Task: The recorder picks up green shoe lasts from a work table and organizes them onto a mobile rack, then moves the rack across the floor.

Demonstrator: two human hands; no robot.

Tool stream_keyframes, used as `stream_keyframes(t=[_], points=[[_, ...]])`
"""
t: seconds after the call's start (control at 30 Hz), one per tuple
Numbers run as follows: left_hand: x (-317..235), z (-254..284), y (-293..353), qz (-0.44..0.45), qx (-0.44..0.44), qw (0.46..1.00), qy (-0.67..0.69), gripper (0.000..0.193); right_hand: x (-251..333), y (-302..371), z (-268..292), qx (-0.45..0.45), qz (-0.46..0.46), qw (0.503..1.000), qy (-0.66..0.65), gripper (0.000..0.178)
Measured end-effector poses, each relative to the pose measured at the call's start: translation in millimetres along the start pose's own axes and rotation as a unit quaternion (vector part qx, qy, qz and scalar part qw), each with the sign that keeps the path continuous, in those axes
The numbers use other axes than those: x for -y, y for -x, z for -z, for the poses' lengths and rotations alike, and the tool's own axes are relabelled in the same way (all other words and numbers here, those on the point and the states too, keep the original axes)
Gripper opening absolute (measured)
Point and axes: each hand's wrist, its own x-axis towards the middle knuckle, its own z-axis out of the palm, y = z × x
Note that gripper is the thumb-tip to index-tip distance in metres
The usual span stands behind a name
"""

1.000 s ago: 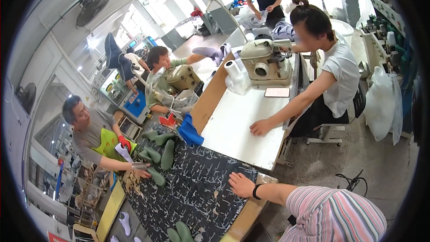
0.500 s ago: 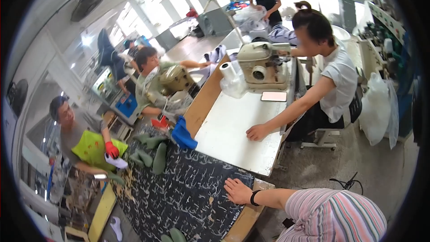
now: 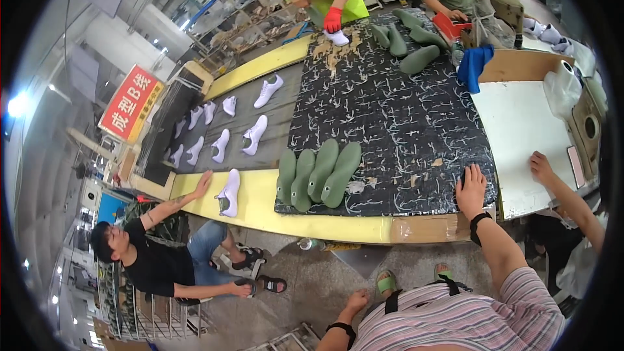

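Note:
My right hand (image 3: 471,192) lies flat, fingers spread, on the right front corner of the black-covered tabletop (image 3: 396,133), which has pale scribble-like marks. My left hand (image 3: 356,300) hangs low beside my striped shirt, its fingers curled in and no object visible in them. A row of green shoe lasts (image 3: 339,172) stands at the near left of the black cover, apart from both hands. More green lasts (image 3: 419,59) lie at its far side.
Pale lilac shoes (image 3: 255,135) sit on a dark belt at left; another shoe (image 3: 229,192) is on the yellow ledge (image 3: 260,211), near a seated person's hand. Across the table, a red-gloved hand (image 3: 333,19) holds a shoe. At right are a white table (image 3: 513,149) and another person's hand.
My view has swung left and down, bringing the belt of shoes, the seated person and my left hand into sight. My right hand still rests flat on the black cover.

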Motion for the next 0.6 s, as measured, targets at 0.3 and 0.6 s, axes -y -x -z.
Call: stream_keyframes(t=[0.3,0.6], points=[[-9.4,13.6,19.6,-0.027,0.011,0.999,-0.018,0.038,-6.7,3.9,-1.3,0.018,-0.015,0.999,0.040,0.043],[-181.9,168.8,-44.8,-0.167,-0.295,0.919,0.201,0.028,-3.7,0.2,-3.1,-0.008,0.007,0.999,0.044,0.043]])
